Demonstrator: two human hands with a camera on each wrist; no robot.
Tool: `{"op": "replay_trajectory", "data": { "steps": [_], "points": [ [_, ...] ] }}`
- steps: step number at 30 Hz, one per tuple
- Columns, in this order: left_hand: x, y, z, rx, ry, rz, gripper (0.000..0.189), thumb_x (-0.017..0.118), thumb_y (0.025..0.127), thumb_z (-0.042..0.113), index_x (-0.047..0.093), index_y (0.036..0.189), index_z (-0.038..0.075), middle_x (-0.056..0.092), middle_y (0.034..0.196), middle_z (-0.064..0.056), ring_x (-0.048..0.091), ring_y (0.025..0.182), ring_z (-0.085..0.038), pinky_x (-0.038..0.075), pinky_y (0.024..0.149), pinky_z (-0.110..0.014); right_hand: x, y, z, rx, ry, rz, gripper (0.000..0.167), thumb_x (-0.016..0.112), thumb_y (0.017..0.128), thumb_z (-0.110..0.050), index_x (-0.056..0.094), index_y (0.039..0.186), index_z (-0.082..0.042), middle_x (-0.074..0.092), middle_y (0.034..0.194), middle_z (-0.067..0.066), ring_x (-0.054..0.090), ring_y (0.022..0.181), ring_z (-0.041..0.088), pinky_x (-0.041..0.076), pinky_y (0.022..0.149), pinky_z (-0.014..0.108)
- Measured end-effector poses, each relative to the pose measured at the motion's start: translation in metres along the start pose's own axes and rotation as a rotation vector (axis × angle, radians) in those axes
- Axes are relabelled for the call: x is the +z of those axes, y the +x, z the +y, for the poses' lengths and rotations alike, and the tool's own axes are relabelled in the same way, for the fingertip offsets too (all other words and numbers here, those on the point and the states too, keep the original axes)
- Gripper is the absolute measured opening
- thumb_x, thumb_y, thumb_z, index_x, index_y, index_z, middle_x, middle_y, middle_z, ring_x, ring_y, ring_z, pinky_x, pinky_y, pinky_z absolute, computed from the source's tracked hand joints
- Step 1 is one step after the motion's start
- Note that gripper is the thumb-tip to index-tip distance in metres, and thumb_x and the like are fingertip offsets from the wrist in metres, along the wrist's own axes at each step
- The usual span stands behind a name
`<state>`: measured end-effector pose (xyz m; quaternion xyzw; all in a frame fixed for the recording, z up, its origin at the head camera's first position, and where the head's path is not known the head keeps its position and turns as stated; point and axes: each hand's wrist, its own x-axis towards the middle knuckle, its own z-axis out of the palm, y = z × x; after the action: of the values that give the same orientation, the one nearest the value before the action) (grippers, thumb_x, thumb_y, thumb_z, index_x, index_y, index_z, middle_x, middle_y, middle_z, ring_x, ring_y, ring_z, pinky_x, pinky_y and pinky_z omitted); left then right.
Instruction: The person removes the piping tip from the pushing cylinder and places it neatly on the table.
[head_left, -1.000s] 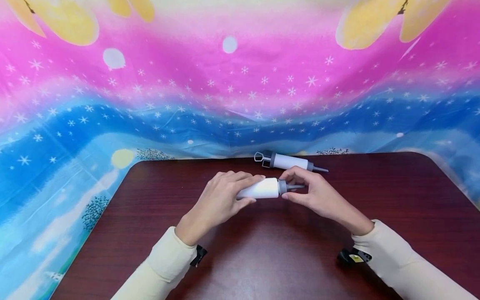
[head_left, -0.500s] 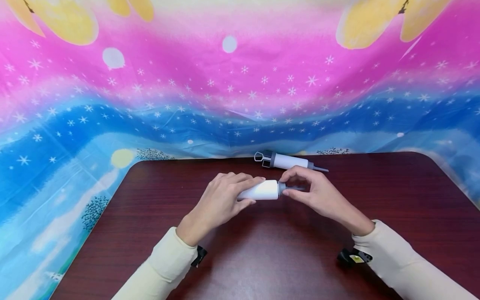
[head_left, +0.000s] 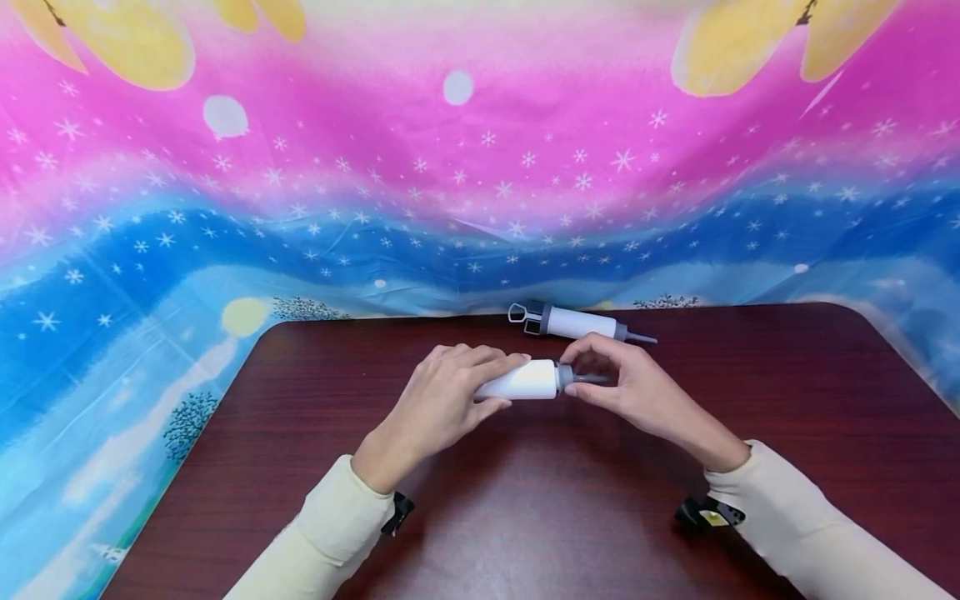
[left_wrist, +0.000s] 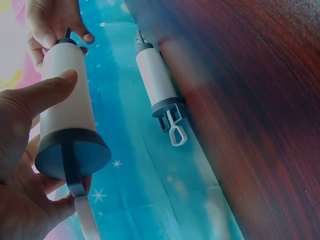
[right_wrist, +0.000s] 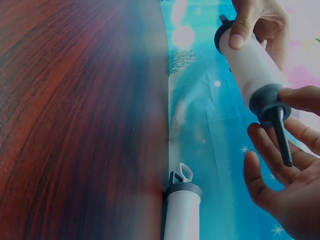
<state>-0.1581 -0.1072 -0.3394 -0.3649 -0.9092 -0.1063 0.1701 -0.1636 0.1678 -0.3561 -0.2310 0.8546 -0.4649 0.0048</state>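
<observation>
Left of centre, over a glossy, wood-grained surface [head_left: 517,517], the left hand [head_left: 438,396] curls round a smooth white cylinder [head_left: 525,380], held sideways mid-frame. Just above, a matching cylinder [head_left: 581,322] with a pale looped handle [left_wrist: 173,126] lies near the far edge. Right of centre, the right hand [head_left: 637,383] pinches the held cylinder's grey collar [head_left: 565,377], behind its tapering spout [right_wrist: 281,140].

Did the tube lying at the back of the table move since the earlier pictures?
No. In the head view, the lying tube is in the same spot by the far edge of the table, so it went neither way.
</observation>
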Motion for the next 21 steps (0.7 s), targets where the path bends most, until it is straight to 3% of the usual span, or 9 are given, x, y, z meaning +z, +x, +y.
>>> {"op": "replay_trajectory", "data": {
  "steps": [7, 21],
  "points": [
    [-0.0014, 0.0001, 0.0012, 0.007, -0.005, 0.007, 0.055, 0.086, 0.088, 0.032, 0.068, 0.14, 0.029, 0.075, 0.122, 0.003, 0.072, 0.102, -0.021, 0.055, 0.084, -0.04, 0.0006, 0.0007, 0.0018, 0.038, 0.005, -0.051, 0.032, 0.08, 0.091, -0.007, 0.066, 0.12, -0.01, 0.073, 0.109, 0.006, 0.072, 0.1, 0.02, 0.059, 0.086, 0.031],
    [0.0016, 0.0001, 0.0008, -0.011, -0.008, -0.012, 0.055, 0.087, 0.088, 0.031, 0.068, 0.14, 0.029, 0.075, 0.122, 0.002, 0.072, 0.103, -0.022, 0.055, 0.085, -0.04, 0.0014, 0.0004, 0.0026, 0.018, 0.0, -0.024, 0.026, 0.079, 0.093, -0.012, 0.068, 0.117, -0.011, 0.073, 0.106, 0.004, 0.071, 0.095, 0.017, 0.058, 0.085, 0.026]
  ]
}}
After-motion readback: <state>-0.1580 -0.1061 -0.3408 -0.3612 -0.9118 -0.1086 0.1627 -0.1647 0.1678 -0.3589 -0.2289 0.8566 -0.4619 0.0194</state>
